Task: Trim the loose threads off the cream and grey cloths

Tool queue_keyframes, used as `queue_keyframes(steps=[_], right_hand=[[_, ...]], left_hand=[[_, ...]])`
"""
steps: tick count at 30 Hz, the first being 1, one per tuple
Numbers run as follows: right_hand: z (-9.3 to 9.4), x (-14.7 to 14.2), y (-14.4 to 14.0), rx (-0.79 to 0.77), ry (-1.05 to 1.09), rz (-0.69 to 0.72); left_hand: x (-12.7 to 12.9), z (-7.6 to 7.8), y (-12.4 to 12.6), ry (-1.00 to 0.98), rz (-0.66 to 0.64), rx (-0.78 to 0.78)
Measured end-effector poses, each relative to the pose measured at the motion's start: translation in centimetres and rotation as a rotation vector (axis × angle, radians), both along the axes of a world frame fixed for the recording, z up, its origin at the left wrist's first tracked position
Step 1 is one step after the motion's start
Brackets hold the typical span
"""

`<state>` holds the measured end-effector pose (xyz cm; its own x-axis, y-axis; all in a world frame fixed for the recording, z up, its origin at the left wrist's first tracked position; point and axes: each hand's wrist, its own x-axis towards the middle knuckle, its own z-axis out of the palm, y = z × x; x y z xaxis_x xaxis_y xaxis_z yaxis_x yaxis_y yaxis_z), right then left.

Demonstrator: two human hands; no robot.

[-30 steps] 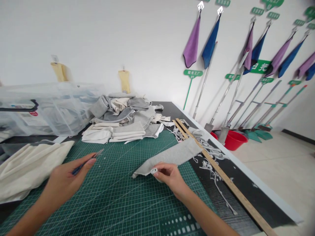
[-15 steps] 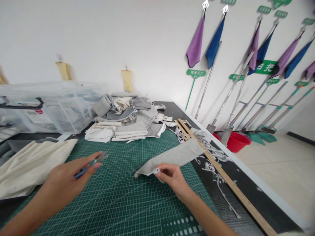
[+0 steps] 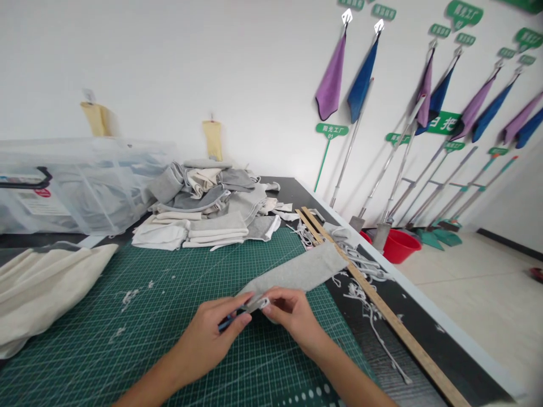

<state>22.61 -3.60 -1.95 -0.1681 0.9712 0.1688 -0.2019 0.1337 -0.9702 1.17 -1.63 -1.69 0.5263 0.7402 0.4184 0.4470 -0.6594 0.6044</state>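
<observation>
My left hand is closed round a small pair of thread snips with a blue handle and metal blades. The blades touch or nearly touch the rolled, whitish edge of a grey fabric strip, though I cannot tell whether they cut into it. That edge is pinched between the thumb and fingers of my right hand. The strip slants away to the right across the green cutting mat, its far end by a wooden ruler. White lint scraps lie on the mat to the left.
Stacks of grey and white fabric fill the mat's far edge. Cream cloth lies at left, before a clear plastic bin. Cut cords lie beside the ruler. Mops and a red bucket stand by the wall.
My left hand has moved right with the snips, up to the fabric edge at my right hand. Lint scraps on the mat are now uncovered. The view has shifted slightly.
</observation>
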Motion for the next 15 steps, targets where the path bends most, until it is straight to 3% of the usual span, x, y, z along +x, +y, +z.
queue_keyframes(steps=[5, 15], right_hand=[[-0.12, -0.06, 0.07, 0.042, -0.039, 0.014], [-0.17, -0.11, 0.10, 0.047, -0.050, 0.012]], left_hand=[[-0.67, -0.72, -0.36, -0.022, 0.008, 0.005], [-0.58, -0.72, -0.69, 0.003, -0.007, 0.045]])
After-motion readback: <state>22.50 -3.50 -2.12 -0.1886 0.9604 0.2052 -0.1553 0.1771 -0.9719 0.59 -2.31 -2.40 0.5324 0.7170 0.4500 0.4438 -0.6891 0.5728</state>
